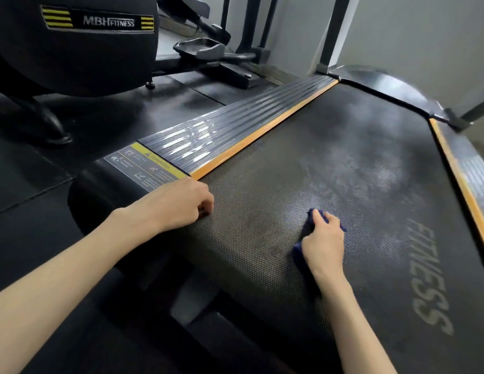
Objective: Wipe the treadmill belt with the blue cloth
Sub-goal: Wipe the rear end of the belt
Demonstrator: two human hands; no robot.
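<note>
The treadmill belt (343, 157) is dark and textured, with pale smudges in its middle and the grey word FITNESS on the right. My right hand (323, 244) presses the blue cloth (299, 252) flat onto the belt near its rear end; only the cloth's edges show around my fingers. My left hand (178, 205) rests with curled fingers at the belt's left rear corner, beside the orange trim, and holds nothing.
A ribbed side rail (235, 125) with an orange strip runs along the belt's left, bearing a warning label (146, 166). Another orange-edged rail (467, 174) lies on the right. A black MBH Fitness machine (81, 41) stands on the dark floor to the left. The motor cover (392, 87) closes the far end.
</note>
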